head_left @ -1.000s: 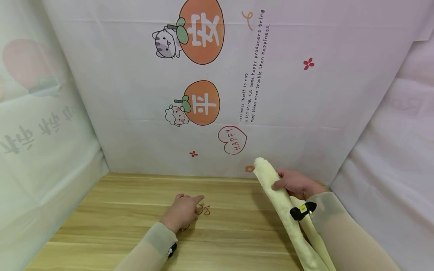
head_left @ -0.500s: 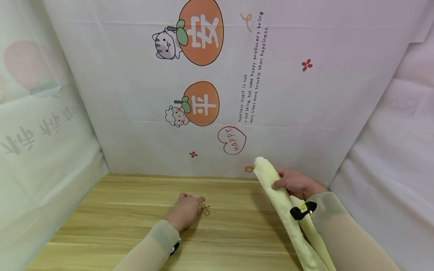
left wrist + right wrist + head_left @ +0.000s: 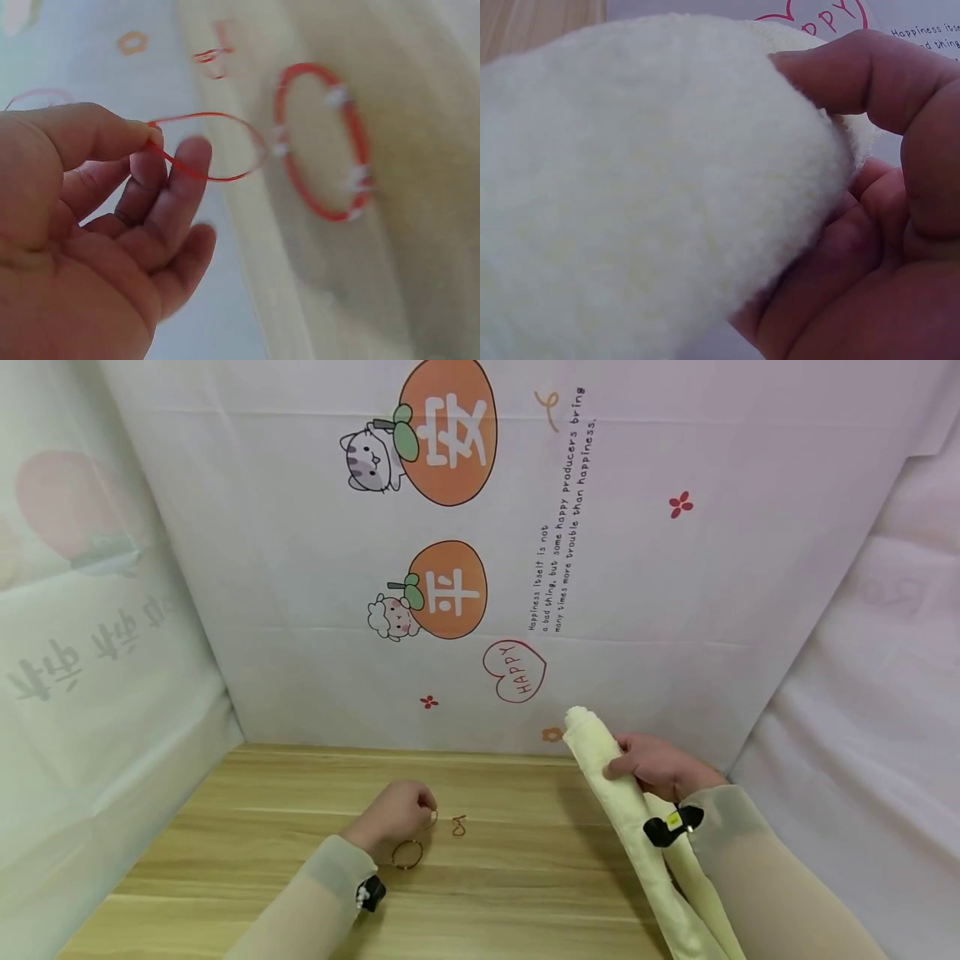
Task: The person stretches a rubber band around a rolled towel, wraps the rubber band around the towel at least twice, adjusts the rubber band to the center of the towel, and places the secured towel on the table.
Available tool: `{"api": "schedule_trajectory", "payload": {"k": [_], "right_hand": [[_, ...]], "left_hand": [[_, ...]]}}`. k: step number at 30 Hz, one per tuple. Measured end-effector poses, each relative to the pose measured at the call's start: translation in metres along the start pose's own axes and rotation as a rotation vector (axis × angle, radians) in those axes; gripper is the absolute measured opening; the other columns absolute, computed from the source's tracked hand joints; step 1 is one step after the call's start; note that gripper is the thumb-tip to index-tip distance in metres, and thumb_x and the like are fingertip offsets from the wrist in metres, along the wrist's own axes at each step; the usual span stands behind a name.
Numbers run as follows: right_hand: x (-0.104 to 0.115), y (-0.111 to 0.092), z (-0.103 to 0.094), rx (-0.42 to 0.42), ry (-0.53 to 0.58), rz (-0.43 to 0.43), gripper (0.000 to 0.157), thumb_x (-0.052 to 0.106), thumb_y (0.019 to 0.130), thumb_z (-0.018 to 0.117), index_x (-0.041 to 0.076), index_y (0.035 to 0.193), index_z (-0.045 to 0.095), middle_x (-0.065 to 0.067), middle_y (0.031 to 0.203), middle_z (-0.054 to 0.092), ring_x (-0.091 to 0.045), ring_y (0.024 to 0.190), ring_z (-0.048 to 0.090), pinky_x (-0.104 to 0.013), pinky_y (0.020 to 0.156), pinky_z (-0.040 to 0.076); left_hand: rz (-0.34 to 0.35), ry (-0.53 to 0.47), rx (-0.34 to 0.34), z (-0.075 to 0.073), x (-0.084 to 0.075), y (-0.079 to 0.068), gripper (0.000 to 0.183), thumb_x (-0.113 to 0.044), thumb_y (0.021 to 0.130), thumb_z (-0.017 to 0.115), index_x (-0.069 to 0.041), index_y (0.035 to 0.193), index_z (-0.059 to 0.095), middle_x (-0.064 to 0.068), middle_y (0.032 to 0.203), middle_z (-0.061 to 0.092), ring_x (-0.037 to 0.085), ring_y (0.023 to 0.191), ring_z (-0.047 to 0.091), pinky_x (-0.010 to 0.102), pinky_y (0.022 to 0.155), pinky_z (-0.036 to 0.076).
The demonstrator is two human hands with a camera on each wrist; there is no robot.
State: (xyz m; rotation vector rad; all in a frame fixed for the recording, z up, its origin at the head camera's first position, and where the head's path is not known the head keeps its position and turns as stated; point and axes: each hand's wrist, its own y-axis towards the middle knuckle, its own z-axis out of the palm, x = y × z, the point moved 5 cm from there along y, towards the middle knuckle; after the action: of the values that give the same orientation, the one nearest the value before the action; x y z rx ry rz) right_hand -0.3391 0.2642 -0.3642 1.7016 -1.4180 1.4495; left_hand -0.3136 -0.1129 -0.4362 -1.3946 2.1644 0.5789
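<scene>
Thumb and index finger of my left hand [image 3: 393, 814] pinch a thin red elastic band [image 3: 225, 179], which sticks out as a loop; the other fingers are loosely bent. Beside that wrist lies a thicker red ring [image 3: 358, 139] with white bits on it. A small twisted red band [image 3: 459, 827] lies on the table just right of the left hand. On the right, my right hand [image 3: 660, 766] grips a cream fleecy cloth [image 3: 611, 789] near its upper end, thumb on top. The cloth runs in a long folded roll down past the bottom edge of the head view.
The wooden table [image 3: 510, 893] ends at a white printed backdrop [image 3: 637, 593] with cartoon fruit and lettering. White sheets hang as side walls, the left sheet [image 3: 97, 635] and the right sheet [image 3: 862, 693].
My left hand has drawn back left, lifting the thin band away from beside the twisted one. The thicker ring by the wrist now shows fully. The right hand keeps its grip on the cloth.
</scene>
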Motion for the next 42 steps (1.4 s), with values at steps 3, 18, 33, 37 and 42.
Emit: {"api": "schedule_trajectory", "payload": {"k": [3, 18, 33, 37, 42], "right_hand": [[0.0, -0.001, -0.001, -0.009, -0.009, 0.003, 0.06, 0.004, 0.087, 0.068, -0.012, 0.138, 0.041, -0.023, 0.11, 0.059, -0.033, 0.092, 0.063, -0.046, 0.078, 0.055], [-0.002, -0.003, -0.001, -0.011, 0.003, 0.002, 0.057, 0.004, 0.087, 0.069, -0.011, 0.136, 0.044, -0.022, 0.109, 0.059, -0.032, 0.091, 0.063, -0.046, 0.078, 0.055], [-0.004, -0.002, 0.001, -0.006, -0.003, -0.004, 0.063, 0.003, 0.087, 0.069, -0.01, 0.141, 0.04, -0.022, 0.11, 0.059, -0.032, 0.091, 0.063, -0.046, 0.078, 0.055], [-0.005, -0.002, 0.001, -0.006, -0.008, -0.005, 0.061, 0.003, 0.087, 0.069, -0.011, 0.139, 0.041, -0.022, 0.109, 0.059, -0.031, 0.091, 0.064, -0.046, 0.077, 0.056], [-0.006, -0.002, 0.001, -0.012, -0.014, -0.003, 0.055, 0.003, 0.087, 0.068, -0.011, 0.134, 0.044, -0.021, 0.107, 0.06, -0.031, 0.089, 0.064, -0.046, 0.076, 0.056]], "left_hand": [[-0.051, -0.151, 0.026, -0.008, 0.001, 0.0, 0.01, -0.001, 0.096, 0.055, -0.004, 0.096, 0.064, 0.005, 0.089, 0.062, 0.02, 0.075, 0.06, 0.034, 0.06, 0.045], [-0.044, -0.875, 0.169, -0.016, 0.0, -0.009, 0.021, -0.014, 0.104, 0.048, -0.004, 0.086, 0.05, 0.019, 0.12, 0.064, 0.032, 0.105, 0.065, 0.056, 0.11, 0.03], [0.052, -1.096, 0.123, -0.031, -0.01, -0.015, 0.022, 0.002, 0.092, 0.058, -0.006, 0.075, 0.068, 0.032, 0.144, 0.043, 0.03, 0.113, 0.058, 0.036, 0.099, 0.041], [0.041, -1.1, 0.08, -0.032, -0.01, -0.014, 0.027, 0.004, 0.089, 0.056, -0.008, 0.066, 0.063, 0.031, 0.145, 0.042, 0.029, 0.112, 0.056, 0.04, 0.101, 0.035], [0.04, -1.108, 0.025, -0.034, -0.01, -0.015, 0.03, 0.007, 0.086, 0.052, -0.008, 0.06, 0.051, 0.026, 0.145, 0.043, 0.032, 0.111, 0.045, 0.048, 0.103, 0.018]]}}
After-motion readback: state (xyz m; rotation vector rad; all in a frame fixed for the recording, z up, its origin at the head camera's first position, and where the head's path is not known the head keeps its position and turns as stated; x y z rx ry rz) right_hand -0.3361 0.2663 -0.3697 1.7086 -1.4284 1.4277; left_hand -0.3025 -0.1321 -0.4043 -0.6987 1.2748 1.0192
